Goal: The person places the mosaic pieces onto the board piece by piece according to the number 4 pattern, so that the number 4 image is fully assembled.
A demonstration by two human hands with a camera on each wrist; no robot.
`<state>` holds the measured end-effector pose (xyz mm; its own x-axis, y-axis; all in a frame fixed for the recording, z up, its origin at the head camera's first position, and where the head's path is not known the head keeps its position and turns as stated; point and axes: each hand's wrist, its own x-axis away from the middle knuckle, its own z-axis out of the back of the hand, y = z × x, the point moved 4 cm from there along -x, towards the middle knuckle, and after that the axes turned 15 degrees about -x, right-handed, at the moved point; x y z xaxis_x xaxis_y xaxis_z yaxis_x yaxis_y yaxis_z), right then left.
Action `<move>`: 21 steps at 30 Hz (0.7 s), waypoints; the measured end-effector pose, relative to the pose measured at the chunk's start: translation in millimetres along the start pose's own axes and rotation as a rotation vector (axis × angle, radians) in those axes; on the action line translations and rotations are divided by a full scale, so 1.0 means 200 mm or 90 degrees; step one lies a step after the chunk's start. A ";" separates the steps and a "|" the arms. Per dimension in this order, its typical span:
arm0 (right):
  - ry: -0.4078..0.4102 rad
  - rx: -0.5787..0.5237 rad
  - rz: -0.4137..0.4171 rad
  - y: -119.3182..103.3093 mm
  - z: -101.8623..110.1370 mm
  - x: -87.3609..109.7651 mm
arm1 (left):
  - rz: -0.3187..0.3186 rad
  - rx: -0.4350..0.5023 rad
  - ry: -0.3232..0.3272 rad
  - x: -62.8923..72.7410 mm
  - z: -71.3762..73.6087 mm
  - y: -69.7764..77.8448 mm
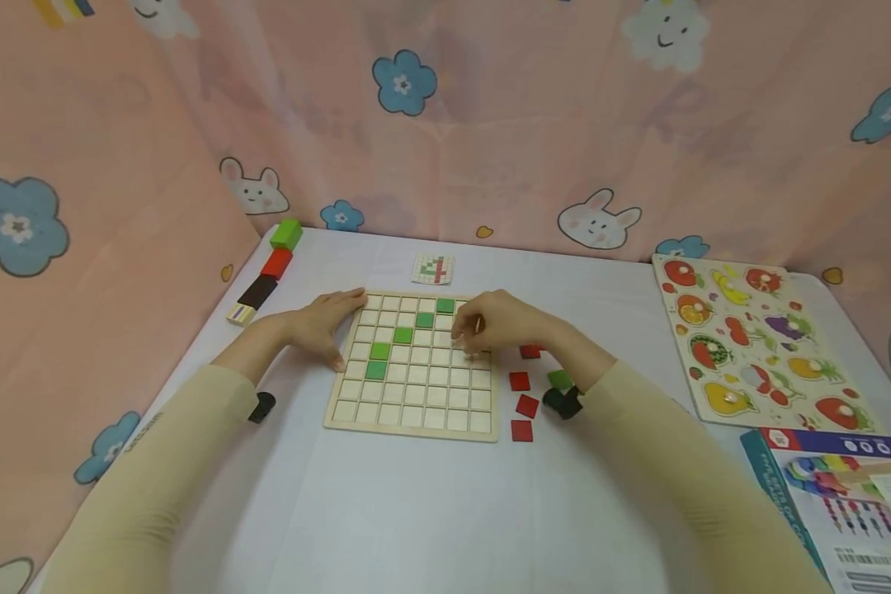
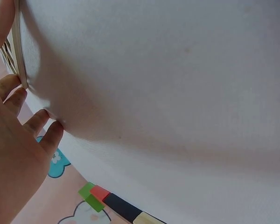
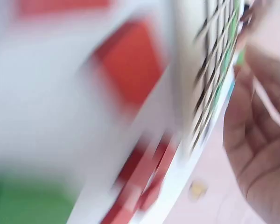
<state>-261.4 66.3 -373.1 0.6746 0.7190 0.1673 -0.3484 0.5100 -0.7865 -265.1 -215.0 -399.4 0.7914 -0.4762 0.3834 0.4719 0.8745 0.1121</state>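
A wooden grid board [image 1: 412, 433] lies flat on the white table, with several green tiles [image 1: 403, 335] in a stepped diagonal. My left hand [image 1: 319, 324] rests along its left edge, fingers spread; in the left wrist view its fingertips [image 2: 11, 84] touch the board's rim. Over the upper right of the grid, my right hand [image 1: 501, 320] has its thumb and forefinger together. The right wrist view, blurred, shows a small green tile [image 3: 240, 58] between those fingertips. Several red tiles [image 1: 519, 381] lie right of the board, beside a loose green tile [image 1: 560, 379].
A small pattern card [image 1: 433, 269] sits behind the board. Green, red, black and pale tile stacks [image 1: 275, 263] line the back left. To the right are a fruit puzzle board [image 1: 750, 330] and a printed box [image 1: 846, 511]. A patterned pink cloth [image 1: 475, 140] hangs behind.
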 end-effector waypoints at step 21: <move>-0.073 0.014 -0.162 0.34 0.20 0.49 | -0.021 0.012 0.006 0.01 0.00 -0.01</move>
<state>-243.8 190.2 -386.2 0.6648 0.6141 0.4254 -0.1913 0.6904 -0.6976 -264.4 -216.6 -399.3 0.7787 -0.5060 0.3709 0.4911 0.8595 0.1415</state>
